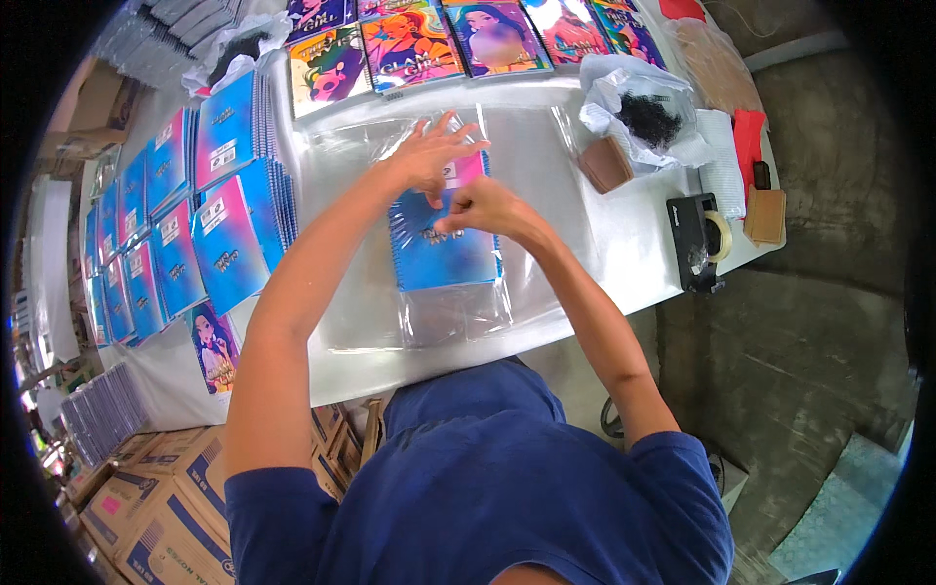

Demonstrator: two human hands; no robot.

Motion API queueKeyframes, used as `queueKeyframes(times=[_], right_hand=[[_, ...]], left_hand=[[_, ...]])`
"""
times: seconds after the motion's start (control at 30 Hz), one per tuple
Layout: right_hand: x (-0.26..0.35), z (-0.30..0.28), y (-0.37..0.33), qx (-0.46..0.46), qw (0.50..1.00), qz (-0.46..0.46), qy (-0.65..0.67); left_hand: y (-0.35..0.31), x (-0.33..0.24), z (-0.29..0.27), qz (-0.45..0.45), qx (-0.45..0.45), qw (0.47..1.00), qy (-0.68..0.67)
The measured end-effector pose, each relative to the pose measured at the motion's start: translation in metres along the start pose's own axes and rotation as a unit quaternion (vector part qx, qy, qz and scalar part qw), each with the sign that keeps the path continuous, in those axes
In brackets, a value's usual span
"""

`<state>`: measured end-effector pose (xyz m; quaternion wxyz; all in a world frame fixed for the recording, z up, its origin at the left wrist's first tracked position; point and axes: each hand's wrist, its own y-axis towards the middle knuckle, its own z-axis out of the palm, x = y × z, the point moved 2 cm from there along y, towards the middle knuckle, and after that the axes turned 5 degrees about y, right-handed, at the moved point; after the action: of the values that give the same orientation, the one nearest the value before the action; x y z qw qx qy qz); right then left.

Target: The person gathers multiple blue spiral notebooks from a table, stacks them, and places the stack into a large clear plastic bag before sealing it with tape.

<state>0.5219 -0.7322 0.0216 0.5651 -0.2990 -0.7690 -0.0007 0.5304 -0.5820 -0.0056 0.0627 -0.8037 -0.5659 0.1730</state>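
Observation:
A spiral notebook with a blue and pink cover lies in front of me. Clear plastic wrap surrounds it, reaching past its near and far edges. My left hand rests over the notebook's upper part, fingers spread on the plastic. Beside it, over the middle of the cover, my right hand is closed, fingers curled and thumb pressed in. Whatever sits between those right fingertips, if anything, is too small to make out. Larger transparent sheets lie flat beneath the notebook.
Stacks of blue notebooks stand at the left. Illustrated notebooks line the far side. At the right are a white bag with black bits, a brown block and a tape dispenser. Cardboard boxes stand below the table, lower left.

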Motion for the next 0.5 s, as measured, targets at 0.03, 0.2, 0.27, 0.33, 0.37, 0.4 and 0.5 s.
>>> queueKeyframes(times=[0.03,0.2,0.27,0.33,0.37,0.4,0.5], right_hand=[[-0.003,0.006,0.014,-0.002,0.999,0.026,-0.042],[0.006,0.019,0.027,-0.072,0.961,0.096,-0.251],[0.002,0.025,0.028,-0.099,0.950,0.077,-0.287],[-0.003,0.023,0.030,-0.083,0.932,0.103,-0.338],[-0.004,0.019,0.034,-0.053,0.917,0.138,-0.369],[-0.007,0.015,0.035,-0.023,0.900,0.173,-0.399],[-0.005,0.014,0.022,-0.024,0.877,0.191,-0.439]], left_hand=[[0.001,0.002,0.001,-0.001,0.009,1.000,0.006],[0.006,0.008,0.009,0.020,0.017,1.000,0.000],[0.007,0.009,0.009,0.030,0.026,0.999,0.006],[0.010,0.010,0.009,0.037,0.026,0.999,0.013],[0.008,0.008,0.002,0.035,0.041,0.998,0.028],[0.007,0.005,-0.005,0.032,0.055,0.997,0.044],[0.005,0.027,-0.023,0.064,0.037,0.975,0.210]])
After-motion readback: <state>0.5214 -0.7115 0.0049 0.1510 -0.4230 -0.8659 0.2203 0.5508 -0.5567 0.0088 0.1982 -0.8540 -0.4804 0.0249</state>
